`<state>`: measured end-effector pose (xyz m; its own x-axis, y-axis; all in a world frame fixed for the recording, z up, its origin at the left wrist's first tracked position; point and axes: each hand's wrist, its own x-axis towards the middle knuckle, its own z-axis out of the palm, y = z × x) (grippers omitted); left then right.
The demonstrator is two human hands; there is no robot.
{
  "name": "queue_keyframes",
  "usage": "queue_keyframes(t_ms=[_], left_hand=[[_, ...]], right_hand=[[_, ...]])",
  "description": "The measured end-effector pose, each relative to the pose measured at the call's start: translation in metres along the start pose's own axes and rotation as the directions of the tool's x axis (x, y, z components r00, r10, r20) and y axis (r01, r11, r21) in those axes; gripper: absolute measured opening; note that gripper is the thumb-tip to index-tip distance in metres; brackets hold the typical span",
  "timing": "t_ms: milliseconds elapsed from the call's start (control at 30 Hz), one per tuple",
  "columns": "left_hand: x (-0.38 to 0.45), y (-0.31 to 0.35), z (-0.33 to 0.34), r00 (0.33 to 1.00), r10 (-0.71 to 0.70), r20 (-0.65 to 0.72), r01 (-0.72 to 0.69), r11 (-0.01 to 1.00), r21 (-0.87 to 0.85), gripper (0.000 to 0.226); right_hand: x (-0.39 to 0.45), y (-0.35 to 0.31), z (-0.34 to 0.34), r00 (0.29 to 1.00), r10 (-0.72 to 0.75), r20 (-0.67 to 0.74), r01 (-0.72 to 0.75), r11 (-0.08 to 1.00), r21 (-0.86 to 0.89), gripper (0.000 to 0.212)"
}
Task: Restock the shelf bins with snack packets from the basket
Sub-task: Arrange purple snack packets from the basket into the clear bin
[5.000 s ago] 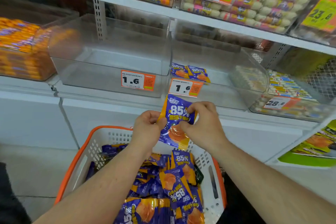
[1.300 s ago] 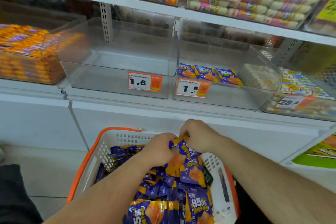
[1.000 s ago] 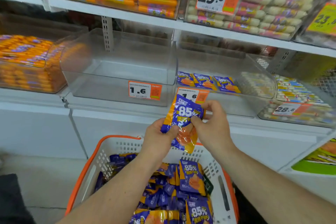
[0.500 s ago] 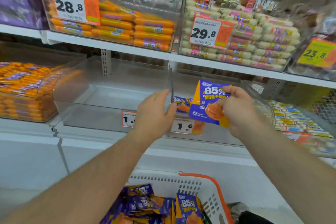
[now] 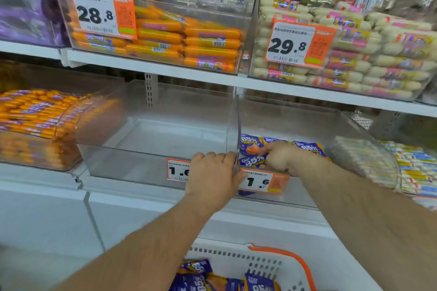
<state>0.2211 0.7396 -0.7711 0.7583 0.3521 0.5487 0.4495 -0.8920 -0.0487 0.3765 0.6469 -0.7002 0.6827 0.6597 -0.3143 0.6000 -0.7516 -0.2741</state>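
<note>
Since the frame half a second earlier, right hand [image 5: 277,156] has descended into the right clear bin [image 5: 350,130], carrying the purple snack packet [image 5: 253,162] down to the bin floor. Fingers are curled around the packet, which lies in front of the row of matching packets [image 5: 309,146] at the bin's 12 o'clock side. Left hand [image 5: 212,177] has dropped to the front rim of the empty left bin [image 5: 151,130]: fingers hooked over the rim, thumb against the divider wall between both bins. This hand partly covers one 1.6 price tag [image 5: 176,170]; a second 1.6 tag [image 5: 262,182] sits at its 3 o'clock. White basket [image 5: 238,258], at 6 o'clock, holds more packets.
</note>
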Motion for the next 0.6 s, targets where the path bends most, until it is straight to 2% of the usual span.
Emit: queue_keyframes(t_ms=[67, 167, 300, 500, 600], left_hand=[[0.001, 0.0, 0.001, 1.0, -0.012, 0.004, 0.012, 1.0, 0.025, 0.045], [-0.001, 0.001, -0.002, 0.999, 0.001, 0.051, -0.001, 1.0, 0.011, 0.041], [-0.001, 0.002, -0.007, 0.998, -0.023, 0.062, 0.023, 1.0, 0.004, 0.046], [0.001, 0.003, -0.009, 0.993, -0.027, 0.117, 0.025, 0.999, 0.02, 0.048], [0.0, 0.004, -0.012, 0.989, -0.043, 0.144, 0.043, 0.999, 0.002, 0.048]], right_hand=[[-0.002, -0.006, 0.001, 0.996, 0.014, 0.085, 0.0, 0.986, -0.169, 0.051], [0.004, -0.007, 0.005, 0.981, 0.069, 0.183, -0.026, 0.973, -0.23, 0.042], [0.014, 0.0, 0.009, 0.961, 0.151, 0.23, -0.137, 0.988, -0.076, 0.034], [0.01, 0.005, 0.005, 0.956, 0.192, 0.223, -0.188, 0.981, -0.036, 0.022], [-0.001, 0.006, -0.001, 0.949, 0.212, 0.234, -0.216, 0.976, -0.007, 0.027]])
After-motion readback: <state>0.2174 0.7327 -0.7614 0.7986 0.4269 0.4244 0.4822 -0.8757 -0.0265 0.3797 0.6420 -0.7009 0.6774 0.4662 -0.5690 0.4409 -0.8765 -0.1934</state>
